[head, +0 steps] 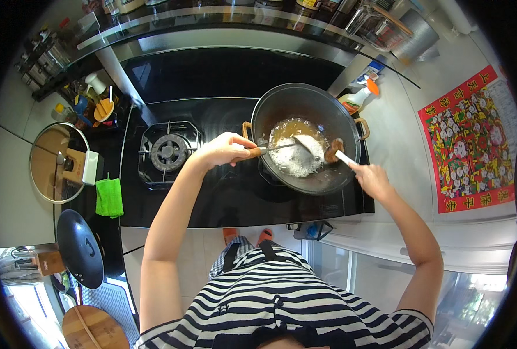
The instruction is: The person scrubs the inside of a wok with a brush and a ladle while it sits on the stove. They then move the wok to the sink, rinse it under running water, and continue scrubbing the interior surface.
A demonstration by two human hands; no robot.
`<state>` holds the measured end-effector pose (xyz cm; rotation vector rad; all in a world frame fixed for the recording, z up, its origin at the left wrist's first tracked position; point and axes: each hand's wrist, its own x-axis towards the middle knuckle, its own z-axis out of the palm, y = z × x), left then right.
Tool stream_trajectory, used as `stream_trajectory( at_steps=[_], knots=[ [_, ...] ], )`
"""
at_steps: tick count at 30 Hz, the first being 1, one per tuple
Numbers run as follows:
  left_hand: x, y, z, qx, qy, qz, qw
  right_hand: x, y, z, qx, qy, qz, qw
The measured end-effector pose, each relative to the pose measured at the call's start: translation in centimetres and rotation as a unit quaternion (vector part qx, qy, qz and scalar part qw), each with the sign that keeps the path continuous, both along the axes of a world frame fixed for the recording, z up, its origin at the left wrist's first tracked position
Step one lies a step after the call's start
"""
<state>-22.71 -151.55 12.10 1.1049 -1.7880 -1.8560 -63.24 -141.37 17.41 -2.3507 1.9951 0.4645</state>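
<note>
A large dark wok [284,98] with two wooden side handles stands on the right part of the black glass cooktop [232,209]. Pale foam [300,163] and amber-brown liquid [295,127] lie in its bottom. My left hand [228,149] grips the wooden handle of a metal spatula [303,146], whose blade is over the foam. At the wok's right side, my right hand [374,179] is closed on a white-handled utensil [346,158]; its brown head [333,150], perhaps a brush or a held piece of food, is inside the wok near the wall. Its exact kind is unclear.
A bare gas burner [168,152] lies left of the wok. Behind the wok's right handle stands a spray bottle [359,97]. Leftward are a glass lid [60,163], a green cloth [109,197], a dark pan [80,248] and condiment bottles. A shelf [223,22] with jars spans the back.
</note>
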Motion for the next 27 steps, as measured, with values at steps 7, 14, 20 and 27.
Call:
stream_trajectory(
  at_steps=[7,14,20,27],
  knots=[
    [-1.3,1.1,0.6,0.031,0.028,0.07,0.997,4.6,-0.9,-4.5,0.031,-0.073,-0.057,0.995],
    [-1.1,1.3,0.2,0.042,0.071,0.099,0.992,9.7,-1.7,-5.4,0.047,-0.168,-0.041,0.984],
    [-1.5,1.6,1.1,0.046,0.076,0.099,0.991,5.5,-3.4,-4.9,0.003,-0.121,-0.072,0.99],
    [-0.8,1.3,0.4,0.055,0.075,0.089,0.992,7.0,-2.0,-5.3,0.128,-0.303,-0.031,0.944]
  ],
)
